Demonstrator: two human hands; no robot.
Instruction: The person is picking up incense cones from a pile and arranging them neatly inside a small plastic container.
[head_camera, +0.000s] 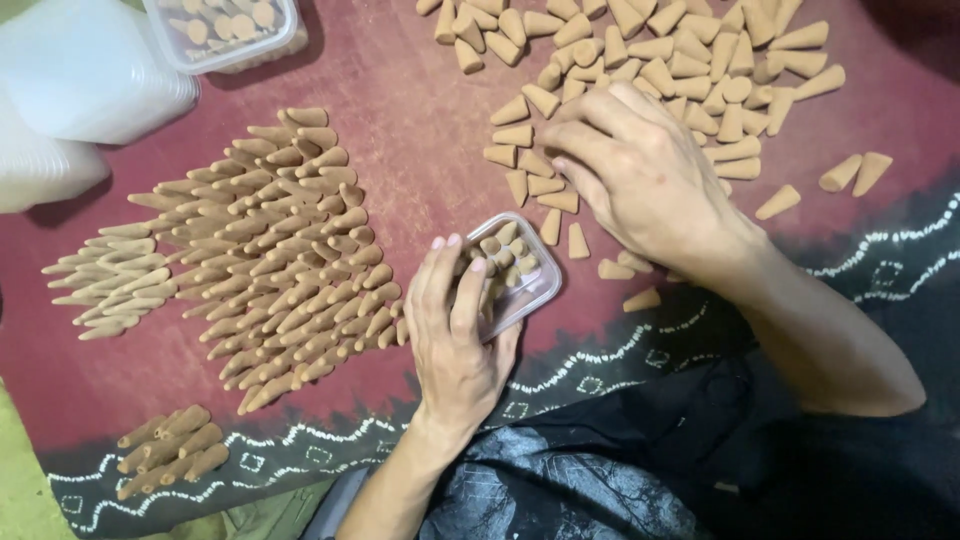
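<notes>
The left hand (455, 335) held a small clear plastic box (510, 272), fingers curled over its near rim, tilted on the red cloth (410, 120). The box was part-filled with tan cones (500, 245). The right hand (640, 175) lay on the loose heap of cones (690, 70), fingers pinched together at the heap's edge; whether they had a cone I could not tell. The cones looked light, dry and crumbly at the tip, best taken by the thick base. Longer cones (280, 260) lay in rows to the left.

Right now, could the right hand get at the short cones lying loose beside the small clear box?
Probably yes. The right hand already rests on the pile of short cones, fingertips touching some, nothing covering them. The left hand holds the small clear box just below.
</notes>
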